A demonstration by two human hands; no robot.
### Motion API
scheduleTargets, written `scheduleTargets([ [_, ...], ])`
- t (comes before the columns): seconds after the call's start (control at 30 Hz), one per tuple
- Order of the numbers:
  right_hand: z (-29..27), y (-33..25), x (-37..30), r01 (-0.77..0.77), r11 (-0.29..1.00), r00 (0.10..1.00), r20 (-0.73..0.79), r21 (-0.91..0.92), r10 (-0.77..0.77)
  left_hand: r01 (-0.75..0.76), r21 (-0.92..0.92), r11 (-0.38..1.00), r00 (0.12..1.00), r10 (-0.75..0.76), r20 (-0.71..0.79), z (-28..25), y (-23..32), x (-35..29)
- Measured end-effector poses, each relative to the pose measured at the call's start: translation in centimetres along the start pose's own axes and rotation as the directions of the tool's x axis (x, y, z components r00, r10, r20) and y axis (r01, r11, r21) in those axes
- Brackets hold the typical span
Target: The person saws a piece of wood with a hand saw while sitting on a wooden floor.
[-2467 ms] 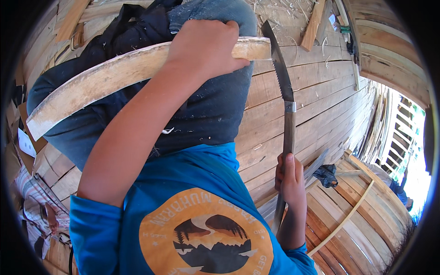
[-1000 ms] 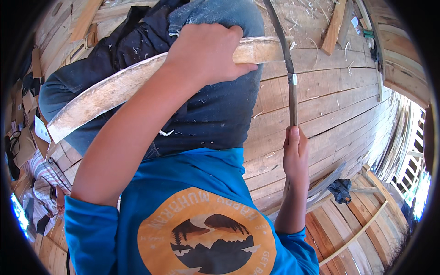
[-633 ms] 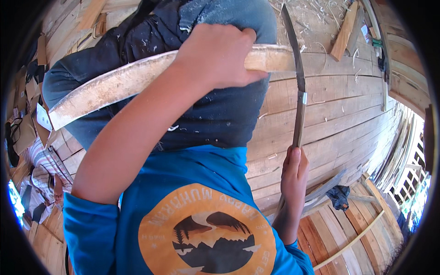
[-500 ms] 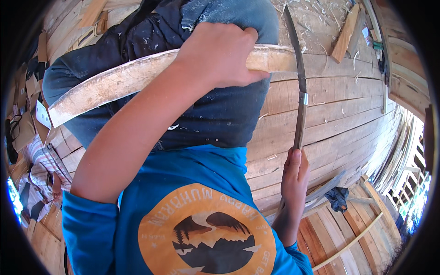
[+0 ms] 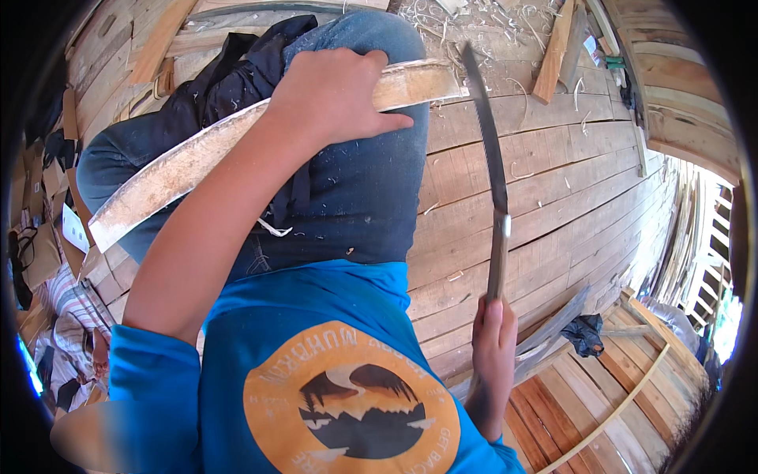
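My left hand (image 5: pixel 328 95) is closed over a curved strip of pale wood (image 5: pixel 178 170), its fingers over the far edge and its thumb stretched out on the near side. The strip lies across my thighs, its right end past the knee. In my right hand (image 5: pixel 495 336) is the handle of a handsaw (image 5: pixel 491 150). The saw's long, dark toothed blade points away from me, just right of the strip's right end. Whether the blade touches that end I cannot tell.
Wood shavings (image 5: pixel 430 20) litter the plank floor (image 5: pixel 545 182) beyond my knee. A loose board (image 5: pixel 555 51) lies at the far right. A black plastic bag (image 5: pixel 583 335) sits near the planks on the right. At the left are cardboard pieces (image 5: pixel 39 253) and striped cloth (image 5: pixel 75 296).
The strip's right end and the saw blade have shifted left in view, and the saw has drawn nearer to me. At the strip's end a pale cut edge now shows where the blade was.
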State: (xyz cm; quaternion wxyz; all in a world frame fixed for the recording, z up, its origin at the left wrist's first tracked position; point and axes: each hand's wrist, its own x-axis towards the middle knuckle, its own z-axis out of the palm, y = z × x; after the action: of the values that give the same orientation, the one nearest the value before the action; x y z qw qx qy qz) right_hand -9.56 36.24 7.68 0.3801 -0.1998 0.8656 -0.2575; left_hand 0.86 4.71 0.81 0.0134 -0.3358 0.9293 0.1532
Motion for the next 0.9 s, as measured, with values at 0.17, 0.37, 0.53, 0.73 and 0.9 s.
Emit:
scheduleTargets([
  [0.17,-0.3,-0.5,3.2,0.106,0.993,0.994,0.007,-0.058,-0.106,0.0,-0.061,0.998,0.999,-0.003,-0.052,-0.6,-0.8,1.5],
  [0.37,0.5,-0.8,3.6,0.044,0.987,0.996,0.064,0.155,-0.055,0.052,-0.137,0.989,0.994,-0.039,0.098,-1.7,-0.9,1.9],
  [0.53,2.4,0.7,7.4,0.099,0.989,0.992,0.071,0.108,-0.107,0.062,-0.165,0.984,0.992,-0.043,0.117,-2.0,-1.4,1.9],
  [0.73,3.2,1.0,9.2,0.172,0.983,0.979,0.097,0.07,-0.179,0.019,-0.124,0.992,0.986,0.002,0.166,-4.6,-3.5,2.3],
  [0.9,3.9,-2.4,11.1,0.223,0.971,0.975,-0.007,0.088,-0.223,0.036,-0.091,0.995,0.994,-0.026,0.104,-5.4,-2.6,3.9],
])
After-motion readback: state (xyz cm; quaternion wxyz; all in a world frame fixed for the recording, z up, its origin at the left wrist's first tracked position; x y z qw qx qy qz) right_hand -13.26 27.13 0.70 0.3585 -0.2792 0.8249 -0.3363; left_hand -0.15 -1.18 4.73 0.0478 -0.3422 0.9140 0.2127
